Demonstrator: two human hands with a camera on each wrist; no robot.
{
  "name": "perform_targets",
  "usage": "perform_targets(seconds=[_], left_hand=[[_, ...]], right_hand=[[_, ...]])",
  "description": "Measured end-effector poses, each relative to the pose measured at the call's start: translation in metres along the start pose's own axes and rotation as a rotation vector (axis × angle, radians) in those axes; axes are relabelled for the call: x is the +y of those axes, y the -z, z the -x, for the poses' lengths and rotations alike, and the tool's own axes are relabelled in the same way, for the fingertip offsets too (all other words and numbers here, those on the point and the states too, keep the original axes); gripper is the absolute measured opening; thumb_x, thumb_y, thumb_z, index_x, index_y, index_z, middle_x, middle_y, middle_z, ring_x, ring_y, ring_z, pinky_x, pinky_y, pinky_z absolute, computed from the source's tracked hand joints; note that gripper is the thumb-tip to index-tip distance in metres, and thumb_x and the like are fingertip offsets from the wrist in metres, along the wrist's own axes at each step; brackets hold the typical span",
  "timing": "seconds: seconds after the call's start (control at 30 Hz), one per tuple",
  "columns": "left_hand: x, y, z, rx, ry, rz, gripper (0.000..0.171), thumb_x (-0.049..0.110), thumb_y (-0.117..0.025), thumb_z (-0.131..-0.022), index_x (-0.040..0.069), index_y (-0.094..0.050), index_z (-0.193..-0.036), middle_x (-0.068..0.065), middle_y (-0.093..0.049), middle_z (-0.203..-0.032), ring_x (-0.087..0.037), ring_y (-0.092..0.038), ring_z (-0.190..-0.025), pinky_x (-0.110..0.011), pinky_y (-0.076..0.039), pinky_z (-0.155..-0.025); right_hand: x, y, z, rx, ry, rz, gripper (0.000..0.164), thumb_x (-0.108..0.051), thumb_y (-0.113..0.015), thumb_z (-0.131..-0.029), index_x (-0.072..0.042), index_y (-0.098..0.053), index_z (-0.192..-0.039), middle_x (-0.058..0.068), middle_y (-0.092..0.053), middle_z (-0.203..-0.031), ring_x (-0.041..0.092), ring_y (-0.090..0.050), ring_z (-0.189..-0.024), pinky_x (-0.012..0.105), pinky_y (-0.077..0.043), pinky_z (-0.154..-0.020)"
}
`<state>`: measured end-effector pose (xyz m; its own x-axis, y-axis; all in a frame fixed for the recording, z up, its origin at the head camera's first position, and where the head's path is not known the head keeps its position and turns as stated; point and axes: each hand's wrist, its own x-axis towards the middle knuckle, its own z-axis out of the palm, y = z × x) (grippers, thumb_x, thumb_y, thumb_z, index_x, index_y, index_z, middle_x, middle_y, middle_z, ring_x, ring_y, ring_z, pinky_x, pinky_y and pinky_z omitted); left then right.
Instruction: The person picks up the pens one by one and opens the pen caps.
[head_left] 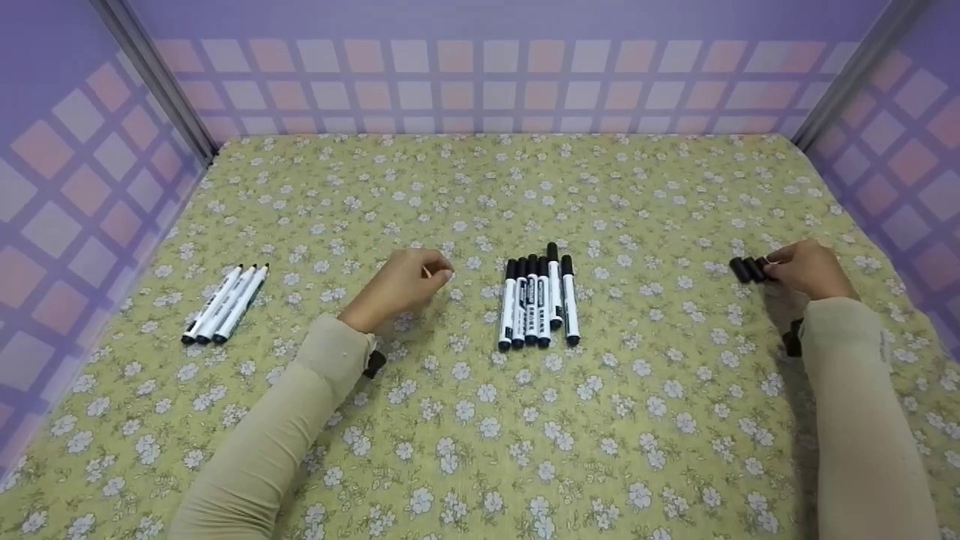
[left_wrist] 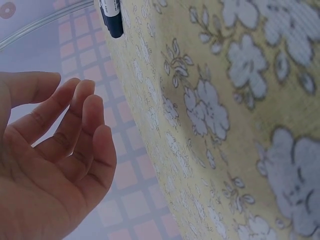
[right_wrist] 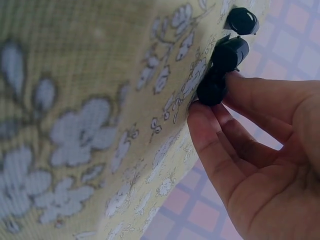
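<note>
At the right side of the table, my right hand (head_left: 814, 270) pinches a black marker cap (right_wrist: 211, 91) between thumb and fingertips, low at the cloth. Two more black caps (head_left: 740, 270) lie right beside it in a short row. My left hand (head_left: 403, 283) hovers left of the middle, fingers loosely curved and holding nothing; the left wrist view shows its palm. Nearest to it is a group of white markers (head_left: 531, 300) with black caps on, lying side by side. Three white markers without caps (head_left: 225, 304), dark tips showing, lie together at the left.
A yellow-green floral cloth (head_left: 480, 465) covers the table. Purple panels with pink and white squares (head_left: 495, 67) stand along the back and both sides, with grey posts (head_left: 161, 82) at the corners.
</note>
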<state>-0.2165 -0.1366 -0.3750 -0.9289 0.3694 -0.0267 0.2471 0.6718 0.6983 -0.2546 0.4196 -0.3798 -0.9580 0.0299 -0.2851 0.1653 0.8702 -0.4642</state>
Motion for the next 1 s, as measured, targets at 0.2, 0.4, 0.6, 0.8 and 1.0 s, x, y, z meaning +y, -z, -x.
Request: perform_targets(seconds=[0.2,0.4,0.6,0.8,1.0], left_hand=[[0.001,-0.002,-0.002,-0.003,0.019,-0.016,0.027,0.022,-0.052,-0.1,0.005,-0.067,-0.115,-0.012,-0.067,-0.106,-0.021,-0.06,-0.087,-0.035,-0.05,-0.071],[0.002,-0.004,-0.004,-0.015,0.049,-0.018,0.027,0.024,-0.052,-0.1,0.007,-0.066,-0.115,-0.01,-0.066,-0.106,-0.02,-0.058,-0.084,-0.034,-0.049,-0.072],[0.007,-0.007,-0.008,-0.023,0.062,-0.033,0.029,0.024,-0.052,-0.099,0.007,-0.066,-0.118,-0.007,-0.065,-0.107,-0.022,-0.06,-0.094,-0.037,-0.051,-0.082],[0.014,-0.014,-0.013,-0.057,0.067,-0.036,0.032,0.023,-0.05,-0.099,0.006,-0.061,-0.124,-0.007,-0.063,-0.109,-0.021,-0.06,-0.088,-0.036,-0.05,-0.076],[0.021,-0.021,-0.02,-0.089,0.058,-0.019,0.035,0.023,-0.049,-0.099,0.006,-0.058,-0.128,-0.009,-0.061,-0.113,-0.02,-0.059,-0.085,-0.036,-0.049,-0.073]], right_hand=[[-0.002,0.0,0.002,0.012,0.008,0.007,0.051,-0.021,-0.046,-0.1,0.013,-0.04,-0.138,0.041,-0.041,-0.134,0.054,-0.045,-0.118,0.064,-0.041,-0.094],[-0.004,0.0,0.004,0.037,0.018,0.026,0.055,-0.028,-0.043,-0.101,0.01,-0.038,-0.141,0.041,-0.04,-0.135,0.054,-0.045,-0.118,0.062,-0.043,-0.091],[-0.009,-0.001,0.004,0.073,0.019,-0.005,0.058,-0.033,-0.042,-0.101,0.007,-0.037,-0.143,0.04,-0.039,-0.138,0.054,-0.046,-0.118,0.063,-0.042,-0.092],[-0.018,-0.001,0.004,0.106,0.03,-0.015,0.059,-0.035,-0.04,-0.102,0.006,-0.038,-0.143,0.039,-0.039,-0.138,0.053,-0.047,-0.117,0.064,-0.041,-0.092],[-0.029,-0.001,0.003,0.132,0.066,0.006,0.058,-0.037,-0.041,-0.102,0.007,-0.042,-0.14,0.039,-0.042,-0.135,0.052,-0.05,-0.113,0.063,-0.043,-0.09]])
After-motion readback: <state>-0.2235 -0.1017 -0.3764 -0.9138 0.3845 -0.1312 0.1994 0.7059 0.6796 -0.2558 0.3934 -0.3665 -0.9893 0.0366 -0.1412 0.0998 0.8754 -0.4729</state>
